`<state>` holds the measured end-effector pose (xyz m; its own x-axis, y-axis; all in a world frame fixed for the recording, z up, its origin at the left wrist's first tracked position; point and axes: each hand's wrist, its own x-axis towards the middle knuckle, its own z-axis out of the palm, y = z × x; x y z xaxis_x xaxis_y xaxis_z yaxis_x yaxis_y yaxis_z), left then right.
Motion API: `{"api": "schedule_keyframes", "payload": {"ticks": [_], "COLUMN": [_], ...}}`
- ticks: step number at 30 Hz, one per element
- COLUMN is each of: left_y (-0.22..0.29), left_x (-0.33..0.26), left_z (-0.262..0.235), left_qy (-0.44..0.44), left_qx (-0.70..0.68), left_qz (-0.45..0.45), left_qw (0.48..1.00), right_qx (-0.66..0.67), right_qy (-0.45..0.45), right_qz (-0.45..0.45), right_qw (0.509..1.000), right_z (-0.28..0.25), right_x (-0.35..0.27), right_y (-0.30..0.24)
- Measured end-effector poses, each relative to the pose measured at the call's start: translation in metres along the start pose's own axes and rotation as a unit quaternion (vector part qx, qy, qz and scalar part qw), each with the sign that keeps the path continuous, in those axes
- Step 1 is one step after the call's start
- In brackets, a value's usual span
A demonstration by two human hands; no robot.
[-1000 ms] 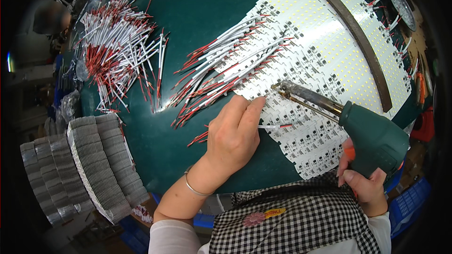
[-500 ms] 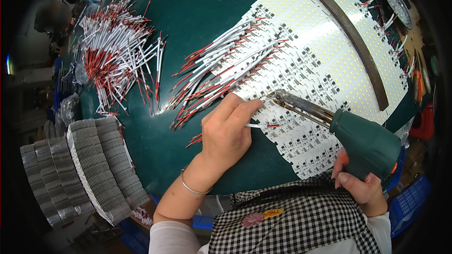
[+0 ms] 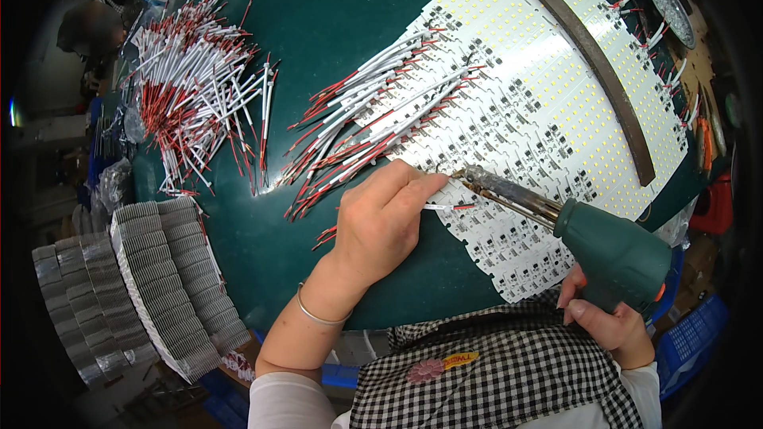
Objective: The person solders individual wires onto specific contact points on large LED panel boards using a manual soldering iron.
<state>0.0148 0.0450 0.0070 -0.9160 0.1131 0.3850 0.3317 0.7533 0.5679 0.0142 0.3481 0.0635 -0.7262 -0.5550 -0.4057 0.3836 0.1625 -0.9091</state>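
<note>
My left hand [image 3: 380, 222] pinches a short white wire with red ends [image 3: 449, 206] against a white LED circuit strip [image 3: 509, 246] on the green table [image 3: 342, 32]. My right hand [image 3: 608, 322] grips the handle of a green soldering gun [image 3: 612, 254]. Its metal tip [image 3: 469, 177] touches the board just right of my left fingertips. A fan of white LED strips [image 3: 556, 103] with soldered wires [image 3: 373, 127] spreads out beyond the tip.
A pile of loose white and red wires [image 3: 191, 95] lies at the upper left. Stacks of ribbed metal heat sinks [image 3: 159, 278] sit at the lower left. A curved dark bar [image 3: 604, 71] rests on the strips at the right. A blue crate [image 3: 691, 342] stands lower right.
The soldering gun has slid left and down so its tip now meets the board at my left fingertips. My left hand moved slightly left with the wire.
</note>
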Motion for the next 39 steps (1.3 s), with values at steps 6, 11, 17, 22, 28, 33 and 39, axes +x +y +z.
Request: {"api": "schedule_keyframes", "payload": {"ticks": [6,11,17,22,28,33,39], "left_y": [0.002,0.002,0.006,0.007,0.016,0.016,0.016], "left_x": [0.001,-0.002,0.0,0.0,0.006,0.008,0.019], "left_z": [0.002,0.005,0.004,0.002,-0.007,-0.012,-0.008], "left_qy": [0.012,0.017,0.011,0.006,-0.03,0.033,-0.023], "left_qx": [0.036,0.051,0.058,0.068,0.041,0.095,0.117], "left_qz": [0.031,0.038,0.039,0.04,0.005,0.022,-0.035], "left_qw": [0.999,0.998,0.998,0.997,0.999,0.995,0.992], "right_qx": [-0.151,-0.244,-0.052,0.067,0.099,0.098,0.096], "right_qy": [-0.046,-0.089,0.009,0.107,0.174,0.12,0.106], "right_qz": [-0.09,-0.131,-0.056,0.014,-0.005,-0.024,-0.026], "right_qw": [0.983,0.957,0.997,0.992,0.98,0.988,0.989], "right_z": [-0.005,-0.008,-0.006,0.001,0.005,-0.009,-0.008], "right_x": [-0.001,0.003,-0.007,-0.005,-0.002,-0.007,-0.004], "right_y": [0.012,0.007,0.006,-0.009,-0.015,-0.015,-0.015]}}
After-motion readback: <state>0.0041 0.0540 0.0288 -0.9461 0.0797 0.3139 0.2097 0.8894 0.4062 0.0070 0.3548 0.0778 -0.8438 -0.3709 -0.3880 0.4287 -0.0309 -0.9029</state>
